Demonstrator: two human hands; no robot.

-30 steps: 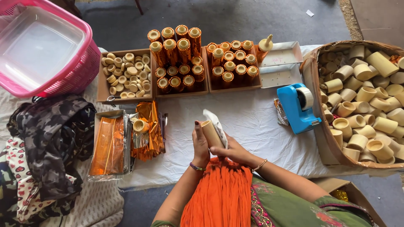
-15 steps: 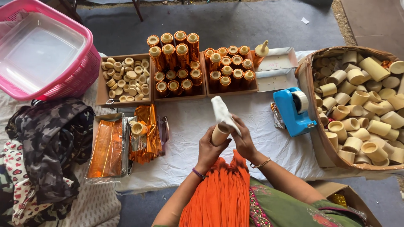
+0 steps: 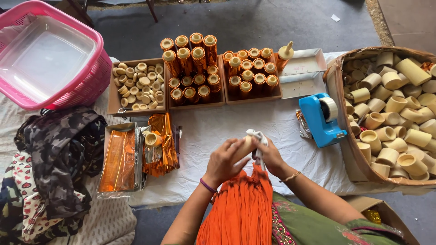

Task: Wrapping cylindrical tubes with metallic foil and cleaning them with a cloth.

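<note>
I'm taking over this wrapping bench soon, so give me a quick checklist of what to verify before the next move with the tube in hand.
1. Short tan cardboard tube held over the white cloth-covered table: ok, left hand grips it.
2. White cloth rag at the tube: ok, right hand holds it against the tube.
3. Blue tape dispenser close by: ok, it stands just right of the hands.
4. Orange foil sheets in the clear tray: ok, a stack lies to the left.
5. Bare tubes in the brown cardboard box: ok, plenty.
6. Tube surface clean: cannot tell, the hands cover it.
</note>
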